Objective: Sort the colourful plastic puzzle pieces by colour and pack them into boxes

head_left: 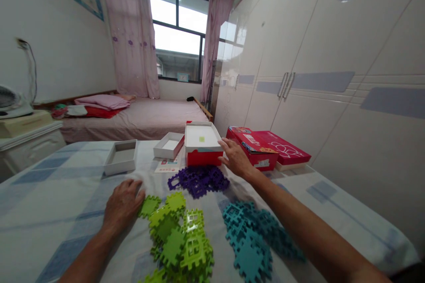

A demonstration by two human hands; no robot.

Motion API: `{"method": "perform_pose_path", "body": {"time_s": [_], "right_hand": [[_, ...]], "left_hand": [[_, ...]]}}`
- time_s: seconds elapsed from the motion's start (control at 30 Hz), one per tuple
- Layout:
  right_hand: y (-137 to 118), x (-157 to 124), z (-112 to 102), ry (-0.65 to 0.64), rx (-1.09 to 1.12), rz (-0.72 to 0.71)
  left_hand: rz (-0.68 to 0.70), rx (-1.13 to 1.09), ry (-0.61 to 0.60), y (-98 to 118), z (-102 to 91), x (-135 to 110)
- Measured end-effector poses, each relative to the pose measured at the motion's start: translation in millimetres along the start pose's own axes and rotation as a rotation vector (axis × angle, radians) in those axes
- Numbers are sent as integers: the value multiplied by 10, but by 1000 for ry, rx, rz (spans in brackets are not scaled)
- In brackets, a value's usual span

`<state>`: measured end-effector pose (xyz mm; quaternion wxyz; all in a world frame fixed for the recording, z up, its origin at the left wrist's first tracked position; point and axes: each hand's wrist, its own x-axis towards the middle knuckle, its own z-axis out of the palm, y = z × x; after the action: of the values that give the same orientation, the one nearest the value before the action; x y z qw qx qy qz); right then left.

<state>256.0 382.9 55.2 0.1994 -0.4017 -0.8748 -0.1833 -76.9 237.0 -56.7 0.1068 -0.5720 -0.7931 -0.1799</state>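
Observation:
My left hand (123, 203) lies palm down on the cloth, fingers loosely stretched and holding nothing, beside the outermost of the lime-green interlocking plastic pieces (174, 245). My right hand (235, 157) reaches forward with its fingers spread at the right edge of a white open box (191, 141), which sits on a red box (199, 159). One small yellow-green piece (202, 139) lies inside the white box. In front of these boxes is a heap of purple interlocking pieces (199, 179). Teal pieces (252, 252) are piled below my right forearm.
Two shallow white box parts, a left one (110, 168) and a smaller one (161, 152), stand at the back, with a printed card (168, 166) nearby. On the right are a red printed box (255, 159) and a flat red box (295, 152). A bed (152, 115) and white wardrobe (299, 110) lie beyond.

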Motion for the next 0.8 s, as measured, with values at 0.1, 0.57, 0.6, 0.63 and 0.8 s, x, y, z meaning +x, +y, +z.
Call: {"method": "perform_pose_path", "body": {"time_s": [0.1, 0.57, 0.6, 0.63, 0.8], "right_hand": [[-206, 147, 58, -40, -98, -33], [-86, 130, -464, 175, 1, 1], [-129, 93, -511, 195, 18, -42], [-188, 60, -541, 209, 31, -95], [-607, -37, -455, 210, 17, -381]], "left_hand": [[-2, -6, -3, 14, -6, -6], [-43, -235, 181, 86, -122, 30], [-47, -331, 237, 122, -171, 38], [-59, -468, 274, 165, -219, 42], [-188, -1389, 26, 391, -352, -22]]}}
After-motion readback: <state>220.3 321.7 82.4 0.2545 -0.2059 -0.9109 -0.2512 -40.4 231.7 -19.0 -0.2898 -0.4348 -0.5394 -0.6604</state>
